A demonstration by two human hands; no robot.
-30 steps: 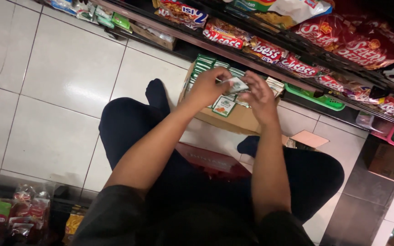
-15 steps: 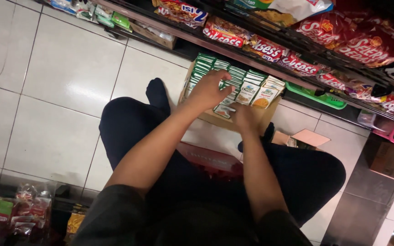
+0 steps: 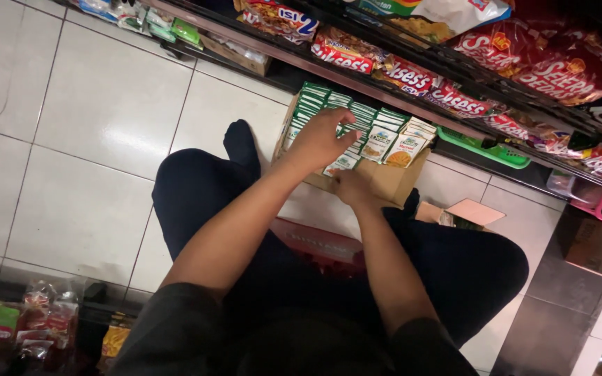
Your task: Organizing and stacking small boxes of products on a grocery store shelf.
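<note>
While my left hand point(image 3: 318, 139) lies spread, fingers wide, over the green-and-white sachets point(image 3: 346, 125) standing in the cardboard box point(image 3: 384, 182) on the floor, my right hand point(image 3: 352, 188) pinches one sachet at the front edge; next I'd judge it wants slotting upright into the row

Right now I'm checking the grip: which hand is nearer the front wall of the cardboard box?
Right. The right hand touches the cardboard box at its front wall; the left hand rests above, on the packets.
</note>
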